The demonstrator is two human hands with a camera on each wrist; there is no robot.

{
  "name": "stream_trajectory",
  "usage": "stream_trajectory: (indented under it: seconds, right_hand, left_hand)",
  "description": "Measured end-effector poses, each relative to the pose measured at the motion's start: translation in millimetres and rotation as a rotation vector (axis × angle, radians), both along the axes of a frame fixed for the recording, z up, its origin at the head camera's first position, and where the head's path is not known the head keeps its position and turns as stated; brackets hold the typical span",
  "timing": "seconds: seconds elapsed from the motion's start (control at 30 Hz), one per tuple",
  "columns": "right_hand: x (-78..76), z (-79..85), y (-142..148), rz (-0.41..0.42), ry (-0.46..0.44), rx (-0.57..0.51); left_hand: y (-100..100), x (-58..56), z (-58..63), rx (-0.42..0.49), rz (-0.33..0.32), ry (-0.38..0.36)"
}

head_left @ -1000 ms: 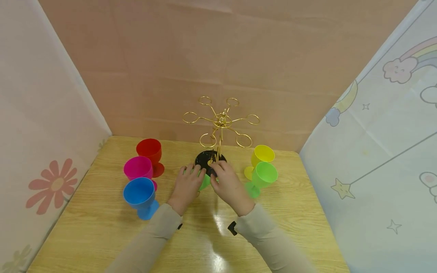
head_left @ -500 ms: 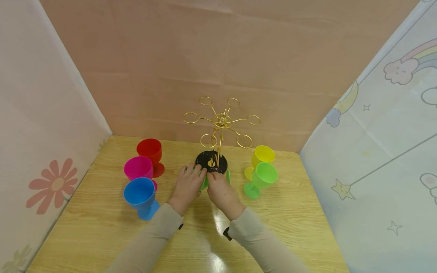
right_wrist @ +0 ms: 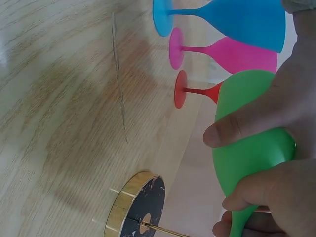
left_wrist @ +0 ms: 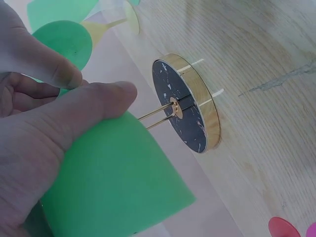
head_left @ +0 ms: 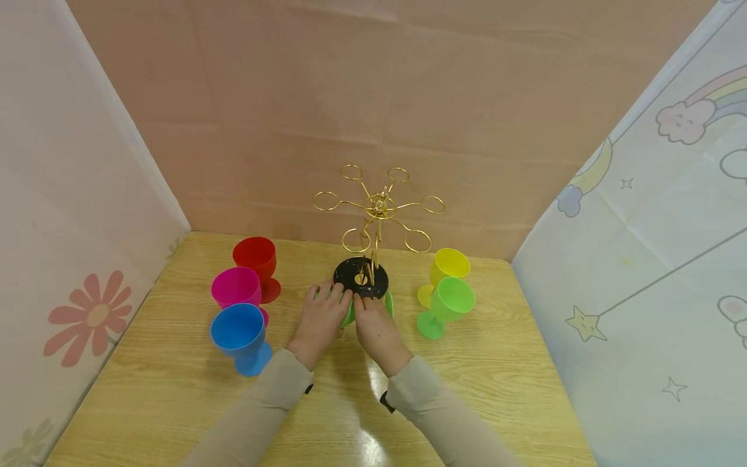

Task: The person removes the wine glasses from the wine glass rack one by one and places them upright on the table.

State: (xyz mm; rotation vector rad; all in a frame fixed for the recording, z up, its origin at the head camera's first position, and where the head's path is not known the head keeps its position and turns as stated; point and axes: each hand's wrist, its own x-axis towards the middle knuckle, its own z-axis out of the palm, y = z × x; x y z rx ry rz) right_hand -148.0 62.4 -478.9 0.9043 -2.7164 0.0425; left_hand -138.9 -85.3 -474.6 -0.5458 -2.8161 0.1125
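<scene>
A green plastic goblet [right_wrist: 247, 103] lies sideways between my two hands, above the table. My left hand [head_left: 321, 318] holds its bowl [left_wrist: 116, 177], with the thumb across the side. My right hand [head_left: 378, 329] pinches the stem [right_wrist: 239, 224] near the bowl, and the green foot [head_left: 389, 303] shows to its right. Just beyond both hands stands a gold wire rack [head_left: 379, 211] with several ring-ended arms on a round black base [head_left: 378, 285]. In the head view, the hands cover most of the goblet.
Red [head_left: 255, 256], magenta [head_left: 236, 288] and blue [head_left: 238, 331] goblets stand upright at left. Yellow [head_left: 450, 263] and light green [head_left: 454, 299] ones stand at right. The wooden table [head_left: 502, 389] is bordered by a pinkish backdrop [head_left: 280, 97] and patterned side sheets [head_left: 642, 272].
My right hand has moved left and toward me, from over the rack's base onto the goblet's stem. The left hand has stayed about where it was.
</scene>
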Motion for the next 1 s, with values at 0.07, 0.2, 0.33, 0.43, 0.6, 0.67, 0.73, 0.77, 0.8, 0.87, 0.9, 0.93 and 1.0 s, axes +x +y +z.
stream_trajectory:
  seconds: [0.07,0.2,0.33,0.43,0.6,0.67,0.73,0.77,0.8,0.87,0.9,0.93,1.0]
  right_hand:
    - [0.0,-0.4,-0.5,0.004,0.022,0.01]
    - [-1.2,-1.8,-0.1,0.016,0.056,0.004]
    - [-2.2,-3.1,1.6,0.03,0.08,-0.016]
    - [-1.7,-4.5,2.3,0.014,0.081,-0.023]
    - [-1.6,-7.3,3.0,-0.013,0.052,-0.028]
    - [-2.0,-7.7,3.0,-0.015,0.045,-0.039]
    - [-2.3,-7.3,3.2,-0.013,0.037,-0.056]
    - [-2.7,-7.2,3.3,-0.011,0.035,-0.064]
    - [-2.9,-7.0,3.5,-0.012,0.029,-0.074]
    - [-3.7,-7.5,4.7,-0.009,0.022,-0.095]
    - [-3.8,-7.5,5.4,-0.01,0.017,-0.105]
    - [-4.1,-7.9,6.3,-0.011,0.016,-0.118]
    - [-4.2,-8.9,8.6,-0.016,0.005,-0.152]
  left_hand:
    - [-0.6,0.2,-1.2,0.002,0.001,0.009]
    - [-1.6,-0.1,-3.2,0.007,-0.007,0.021]
    - [-1.5,-1.2,-4.0,0.021,-0.015,0.01]
    - [-0.8,-1.7,-3.8,0.019,-0.02,0.001]
    - [-0.1,-0.7,-2.1,0.01,-0.033,-0.008]
    - [-0.1,-0.2,-1.1,0.008,-0.037,-0.007]
    - [-0.3,0.2,0.0,0.009,-0.042,-0.004]
    - [-0.4,0.3,0.4,0.012,-0.045,0.0]
    - [-0.6,0.6,0.9,0.012,-0.049,0.006]
    - [-1.0,1.2,2.1,0.033,-0.066,0.024]
    - [-1.2,1.5,2.6,0.045,-0.078,0.038]
    - [-1.3,1.8,3.4,0.061,-0.093,0.053]
    - [-1.3,1.9,4.5,0.09,-0.123,0.083]
